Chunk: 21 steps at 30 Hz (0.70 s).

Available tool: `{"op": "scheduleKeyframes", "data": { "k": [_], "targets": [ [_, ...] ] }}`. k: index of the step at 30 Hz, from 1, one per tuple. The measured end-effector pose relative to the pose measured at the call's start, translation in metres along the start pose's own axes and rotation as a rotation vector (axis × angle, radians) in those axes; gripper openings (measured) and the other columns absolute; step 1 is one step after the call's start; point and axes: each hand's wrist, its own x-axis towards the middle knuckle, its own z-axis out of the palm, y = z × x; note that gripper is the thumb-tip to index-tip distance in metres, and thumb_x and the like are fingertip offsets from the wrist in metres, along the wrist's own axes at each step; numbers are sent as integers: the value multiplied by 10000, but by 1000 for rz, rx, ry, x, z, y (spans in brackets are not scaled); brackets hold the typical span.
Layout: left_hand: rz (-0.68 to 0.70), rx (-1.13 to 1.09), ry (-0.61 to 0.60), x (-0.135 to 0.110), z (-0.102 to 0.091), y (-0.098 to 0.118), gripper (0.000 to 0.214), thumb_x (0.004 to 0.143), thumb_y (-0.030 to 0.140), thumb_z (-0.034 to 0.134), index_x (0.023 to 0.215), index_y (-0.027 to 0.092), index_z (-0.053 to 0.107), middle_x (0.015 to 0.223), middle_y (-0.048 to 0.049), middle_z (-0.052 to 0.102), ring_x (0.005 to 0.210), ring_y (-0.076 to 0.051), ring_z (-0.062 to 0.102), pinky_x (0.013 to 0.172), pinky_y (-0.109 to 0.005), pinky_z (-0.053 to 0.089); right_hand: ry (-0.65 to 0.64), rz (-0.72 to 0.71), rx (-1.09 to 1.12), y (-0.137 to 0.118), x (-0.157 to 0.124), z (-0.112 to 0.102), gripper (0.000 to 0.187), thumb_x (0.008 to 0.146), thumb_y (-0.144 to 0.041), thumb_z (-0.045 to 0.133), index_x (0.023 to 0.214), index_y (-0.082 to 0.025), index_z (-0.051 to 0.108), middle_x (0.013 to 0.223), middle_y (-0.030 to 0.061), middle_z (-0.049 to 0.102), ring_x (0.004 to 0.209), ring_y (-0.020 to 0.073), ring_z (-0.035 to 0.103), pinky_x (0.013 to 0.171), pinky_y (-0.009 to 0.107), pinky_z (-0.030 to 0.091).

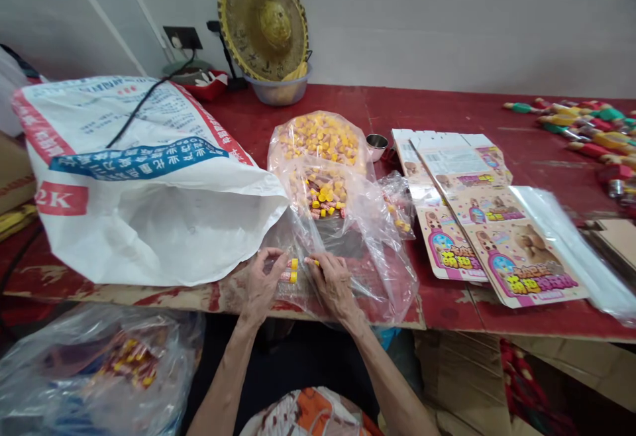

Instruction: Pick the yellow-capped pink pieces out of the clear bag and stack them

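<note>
At the table's front edge, my left hand (262, 282) is closed on a couple of small pink-patterned tubes with yellow caps (289, 270); their caps point toward my right hand. My right hand (334, 282) rests over the clear plastic, its fingers bent around another yellow-capped tube (312, 262), mostly hidden by the fingers. Just beyond the hands lies an open clear plastic bag (390, 267) filled with many of the same tubes, their yellow caps showing. A smaller clear packet (399, 207) with a few tubes lies to its right.
A large white printed sack (193, 237) gapes open at left. Printed cardboard cards (527, 264) and clear plastic sleeves (556, 224) lie at right. A metal cup (376, 146), a straw hat (263, 22) in a basin and colourful toys (591, 124) stand farther back. Below left hangs another plastic bag (64, 363).
</note>
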Motion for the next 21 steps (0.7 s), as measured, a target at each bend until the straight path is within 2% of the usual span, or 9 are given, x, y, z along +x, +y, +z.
{"op": "scheduleKeyframes", "data": {
  "k": [2, 5, 8, 10, 14, 16, 21],
  "targets": [
    [101, 89, -60, -3, 6, -1, 331, 953, 535, 580, 886, 226, 678, 833, -30, 713, 749, -185, 695, 679, -274, 567, -4, 10, 26, 0, 0, 0, 292, 1130, -344, 417, 1142, -233, 687, 1051, 66, 754, 974, 227, 678, 883, 353, 433],
    [313, 389, -124, -6, 17, -2, 216, 988, 358, 545, 840, 233, 642, 884, -57, 690, 751, -196, 679, 664, -281, 535, -10, 20, 52, 0, 1, -1, 279, 1121, -339, 431, 1148, -235, 688, 1058, 67, 751, 983, 229, 678, 889, 354, 439],
    [403, 543, -232, -4, 23, -2, 155, 985, 254, 538, 861, 234, 628, 917, -59, 679, 708, -186, 661, 606, -266, 489, 0, 33, 58, 1, 0, -2, 277, 1114, -319, 424, 1152, -227, 683, 1044, 72, 745, 971, 232, 675, 896, 353, 446],
    [406, 473, -250, -2, 24, -3, 105, 982, 264, 555, 925, 239, 640, 940, -47, 689, 738, -182, 673, 623, -261, 498, 11, 37, 70, 2, 0, -1, 271, 1107, -302, 425, 1168, -216, 675, 1033, 73, 740, 959, 231, 674, 895, 351, 450],
    [363, 254, -144, -1, 20, -13, 124, 972, 328, 561, 947, 239, 644, 904, -30, 704, 799, -186, 691, 729, -298, 550, 20, 39, 98, 1, 0, -2, 244, 1086, -275, 446, 1151, -216, 673, 999, 63, 731, 933, 224, 671, 900, 347, 456],
    [308, 204, -130, -2, 18, -18, 164, 963, 368, 559, 913, 236, 641, 863, -24, 702, 769, -182, 690, 722, -308, 560, 22, 48, 98, 0, 0, -3, 235, 1077, -270, 457, 1146, -221, 676, 993, 58, 729, 932, 223, 670, 901, 347, 457],
    [116, 80, -186, -4, 18, -24, 247, 929, 474, 589, 910, 238, 661, 821, -5, 713, 713, -169, 710, 669, -292, 597, 28, 69, 102, -1, 0, -2, 232, 1072, -277, 467, 1159, -225, 675, 1007, 54, 727, 950, 225, 674, 910, 350, 452]
  ]
}}
